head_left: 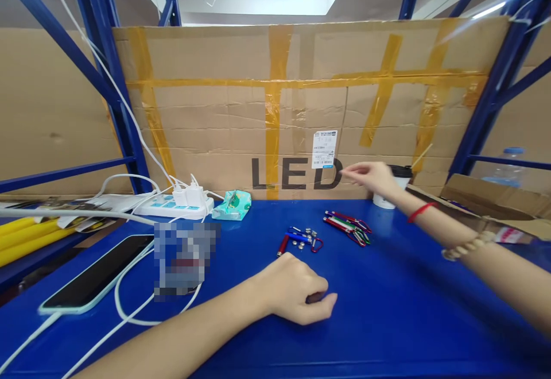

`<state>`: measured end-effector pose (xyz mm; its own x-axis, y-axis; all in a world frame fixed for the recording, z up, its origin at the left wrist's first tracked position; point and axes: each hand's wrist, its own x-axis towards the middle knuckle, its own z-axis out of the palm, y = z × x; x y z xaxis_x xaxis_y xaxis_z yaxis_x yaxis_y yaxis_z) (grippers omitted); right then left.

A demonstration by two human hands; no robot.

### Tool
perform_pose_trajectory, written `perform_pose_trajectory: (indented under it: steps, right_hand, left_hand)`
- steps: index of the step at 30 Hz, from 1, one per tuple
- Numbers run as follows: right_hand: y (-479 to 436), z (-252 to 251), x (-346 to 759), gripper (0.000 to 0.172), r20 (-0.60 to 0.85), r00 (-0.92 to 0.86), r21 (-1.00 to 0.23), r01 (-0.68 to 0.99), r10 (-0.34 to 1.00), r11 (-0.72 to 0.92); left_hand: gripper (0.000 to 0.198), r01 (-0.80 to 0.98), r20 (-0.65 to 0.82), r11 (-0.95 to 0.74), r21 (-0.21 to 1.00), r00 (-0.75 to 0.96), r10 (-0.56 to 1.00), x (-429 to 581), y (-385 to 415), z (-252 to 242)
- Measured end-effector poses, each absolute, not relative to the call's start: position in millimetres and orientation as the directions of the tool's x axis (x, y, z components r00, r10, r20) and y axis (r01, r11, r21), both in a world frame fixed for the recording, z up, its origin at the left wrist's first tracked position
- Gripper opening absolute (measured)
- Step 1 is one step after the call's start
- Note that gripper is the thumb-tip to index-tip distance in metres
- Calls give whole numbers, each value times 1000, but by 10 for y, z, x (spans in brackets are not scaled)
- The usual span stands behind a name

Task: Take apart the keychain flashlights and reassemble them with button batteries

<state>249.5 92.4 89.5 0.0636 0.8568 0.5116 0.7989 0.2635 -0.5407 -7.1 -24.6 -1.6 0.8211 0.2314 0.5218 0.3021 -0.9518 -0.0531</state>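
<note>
My left hand [297, 290] rests low over the blue table, its fingers curled in and the thumb alongside. Whatever it may hold is hidden. Just beyond it lie a red tube [283, 245], a blue tube [299, 236], a red carabiner clip [317, 245] and several small silver round pieces [301, 246]. My right hand [370, 177] is raised before the cardboard, its fingertips drawn together in a pinch; nothing between them can be made out. Below that hand is a group of slim coloured tubes with carabiner clips [348, 228], red, green and purple among them.
On the left are a phone [97, 273] with a white cable, a blurred-out object [185, 258], a power strip [172, 207] and a teal packet [232, 205]. A lidded paper cup [384, 201] stands behind my right hand. An open cardboard box [495, 201] is at the right.
</note>
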Motion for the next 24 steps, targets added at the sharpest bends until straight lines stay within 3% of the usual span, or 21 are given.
perform_pose_trajectory:
  steps: [5, 12, 15, 18, 24]
  right_hand:
    - [714, 1049, 3650, 36, 553, 479, -585, 806, 682, -92]
    - [474, 915, 4329, 15, 511, 584, -435, 808, 631, -397]
    - [489, 887, 4253, 11, 510, 522, -374, 850, 684, -370]
    - [536, 892, 3910, 25, 536, 410, -318, 908, 738, -273]
    - [658, 718, 2885, 12, 413, -4, -219, 970, 911, 103]
  left_hand:
    - [33, 269, 540, -962, -35, 816, 209, -33, -272, -54]
    - [38, 304, 577, -950, -67, 788, 212, -13, -228, -21]
    - [39, 305, 573, -951, -57, 790, 219, -10, -215, -17]
    - [39, 301, 577, -953, -43, 786, 222, -5, -216, -17]
    - [41, 319, 564, -945, -71, 794, 226, -13, -210, 1]
